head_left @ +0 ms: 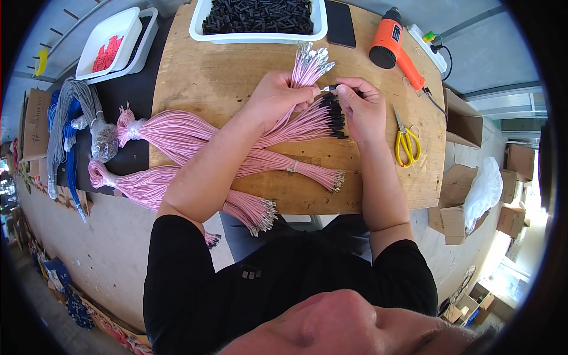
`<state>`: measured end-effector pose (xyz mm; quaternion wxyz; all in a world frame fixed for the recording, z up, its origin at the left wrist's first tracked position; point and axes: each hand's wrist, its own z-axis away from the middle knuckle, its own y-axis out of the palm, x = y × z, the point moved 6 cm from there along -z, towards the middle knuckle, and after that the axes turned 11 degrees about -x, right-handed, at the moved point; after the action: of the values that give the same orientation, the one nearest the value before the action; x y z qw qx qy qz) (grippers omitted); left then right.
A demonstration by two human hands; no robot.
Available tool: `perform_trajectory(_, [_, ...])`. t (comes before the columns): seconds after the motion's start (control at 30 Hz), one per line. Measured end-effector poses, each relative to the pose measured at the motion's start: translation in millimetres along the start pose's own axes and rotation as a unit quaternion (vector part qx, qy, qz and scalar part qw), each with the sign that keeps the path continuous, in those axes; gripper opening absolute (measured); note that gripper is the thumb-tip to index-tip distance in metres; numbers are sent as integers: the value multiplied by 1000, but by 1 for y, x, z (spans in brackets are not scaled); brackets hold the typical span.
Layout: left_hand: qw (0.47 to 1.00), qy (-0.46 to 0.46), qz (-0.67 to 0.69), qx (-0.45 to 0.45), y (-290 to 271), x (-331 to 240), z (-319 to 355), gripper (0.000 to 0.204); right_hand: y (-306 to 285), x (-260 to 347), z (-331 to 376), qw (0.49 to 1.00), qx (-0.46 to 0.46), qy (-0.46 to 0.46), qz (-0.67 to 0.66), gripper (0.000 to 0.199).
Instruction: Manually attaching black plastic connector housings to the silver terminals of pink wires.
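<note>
My left hand (283,99) is closed around a bundle of pink wires (305,76), whose bare silvery terminals fan out above the fist. Between its thumb and finger, one terminal points right. My right hand (363,107) pinches a short black sleeve (333,87) at that terminal; how far it covers the metal is too small to tell. Just below, several pink wires end in black sleeves (336,116) beside my right palm. More pink wire bundles (177,131) lie under and beside my left forearm, tied near their ends.
A white tray (260,39) of black sleeves stands at the back, beside a dark phone-like slab (341,25). An orange heat gun (390,44), a power strip (431,50) and yellow-handled scissors (407,145) lie right. Grey wires (80,97) and a tray of red pieces (109,44) are left.
</note>
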<state>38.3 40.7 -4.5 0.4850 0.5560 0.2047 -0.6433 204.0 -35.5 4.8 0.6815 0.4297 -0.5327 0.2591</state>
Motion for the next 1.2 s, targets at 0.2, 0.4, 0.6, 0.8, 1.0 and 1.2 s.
perform_trajectory(0.2, [1000, 7, -8, 6, 0, 0, -1, 19, -2, -2, -1, 1000, 1, 8, -12, 13])
perform_trajectory(0.4, [1000, 10, -24, 1, -1, 4, -3, 17, 1, -2, 0, 1000, 9, 18, -4, 13])
perform_trajectory(0.6, [1000, 7, -5, 15, 1, 3, -2, 14, -4, 1, -2, 1000, -16, 8, 1, 11])
perform_trajectory(0.8, [999, 28, -34, 18, -3, 7, -6, 13, -2, -2, -2, 985, 14, 148, -90, 21])
perform_trajectory(1.0, [998, 36, -44, 19, 0, 5, -5, 12, -6, -9, -5, 978, 60, 169, -110, 23])
perform_trajectory(1.2, [996, 53, -64, 32, -1, 7, -6, 12, 0, -11, -2, 979, 77, 162, -91, 19])
